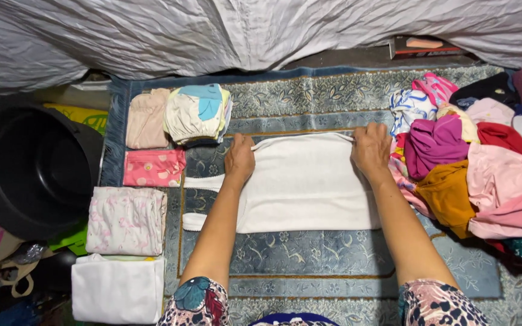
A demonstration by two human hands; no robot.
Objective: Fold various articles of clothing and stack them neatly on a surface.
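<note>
Folding is midway on the white garment spread at the rug's centre, left hand and right hand pinching its far edge (fingers closed on cloth), so bringing that edge evenly toward the near hem seems next.

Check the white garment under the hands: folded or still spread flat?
Partly folded. The white garment lies as a neat rectangle on the rug, straps poking out left; left hand and right hand pinch its far edge.

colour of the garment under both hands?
White, plain; the garment lies flat on the blue patterned rug. Head view.
</note>
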